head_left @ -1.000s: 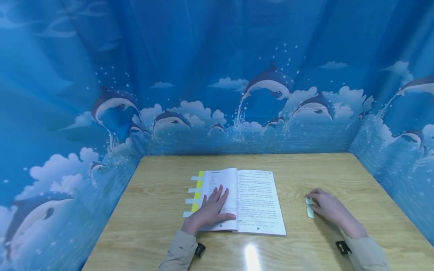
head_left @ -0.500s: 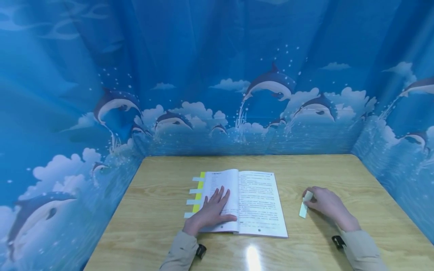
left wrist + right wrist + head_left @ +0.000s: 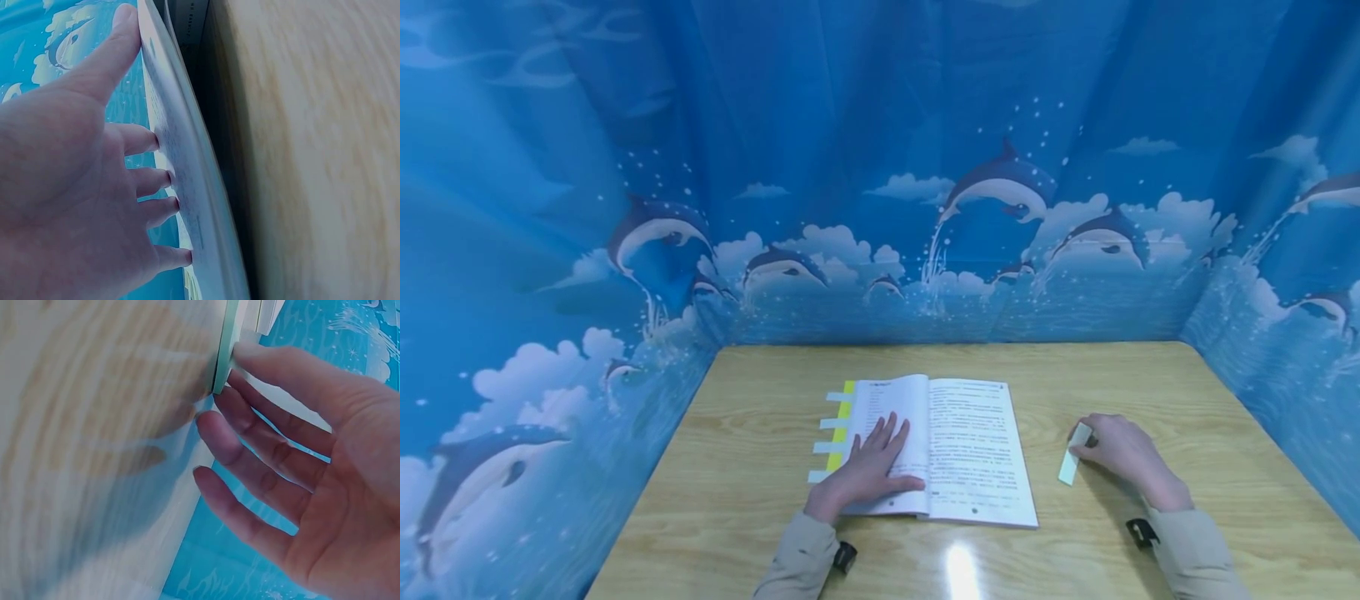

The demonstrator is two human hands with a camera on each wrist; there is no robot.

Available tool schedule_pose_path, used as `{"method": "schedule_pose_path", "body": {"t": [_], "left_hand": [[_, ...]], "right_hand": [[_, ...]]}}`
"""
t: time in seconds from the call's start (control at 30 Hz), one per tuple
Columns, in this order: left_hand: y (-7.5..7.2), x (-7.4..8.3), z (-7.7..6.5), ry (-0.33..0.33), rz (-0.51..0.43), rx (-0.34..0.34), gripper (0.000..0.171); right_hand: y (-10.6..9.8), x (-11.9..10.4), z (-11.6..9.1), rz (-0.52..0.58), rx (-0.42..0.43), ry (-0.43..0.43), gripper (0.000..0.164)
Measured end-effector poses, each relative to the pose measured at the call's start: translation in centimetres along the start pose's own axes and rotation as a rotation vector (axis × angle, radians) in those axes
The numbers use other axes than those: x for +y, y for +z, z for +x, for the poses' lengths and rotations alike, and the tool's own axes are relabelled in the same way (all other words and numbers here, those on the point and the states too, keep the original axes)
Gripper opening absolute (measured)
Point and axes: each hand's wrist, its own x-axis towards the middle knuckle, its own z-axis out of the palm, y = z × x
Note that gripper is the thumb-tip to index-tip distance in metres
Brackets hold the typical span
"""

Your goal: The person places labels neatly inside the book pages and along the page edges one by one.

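An open book [image 3: 973,450] with printed pages lies on the table. My left hand [image 3: 872,467] rests on its left page with the fingers spread; in the left wrist view the fingertips [image 3: 164,178] touch the paper. Pale sticky tabs [image 3: 828,447] stick out past the book's left edge, beside a yellow strip [image 3: 844,410]. To the right of the book, my right hand [image 3: 1123,450] pinches a narrow pale green sticky note pad [image 3: 1070,468] by its far end. The right wrist view shows the thumb against the sticky note pad [image 3: 226,347], with the other fingers loosely bent.
The wooden table [image 3: 760,442] carries the book near its middle. A blue curtain [image 3: 850,167] printed with dolphins hangs behind and at both sides. Each wrist wears a black band [image 3: 844,556]. Light glares off the table's front [image 3: 961,571].
My right hand has shifted slightly left and taken the sticky note pad between thumb and fingers, turning it to a slant. The left hand stays on the page.
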Motion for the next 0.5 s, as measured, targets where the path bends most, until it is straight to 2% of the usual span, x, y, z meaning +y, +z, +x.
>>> {"method": "schedule_pose_path", "body": {"t": [0.27,0.5], "left_hand": [[-0.07,0.0,-0.02,0.007,-0.004,0.001,0.099],[-0.1,0.14,-0.11,0.0,0.0,0.002,0.099]], "right_hand": [[-0.12,-0.19,-0.07,-0.027,0.024,0.042,0.042],[0.34,0.35,-0.17,0.007,0.069,-0.005,0.02]]}}
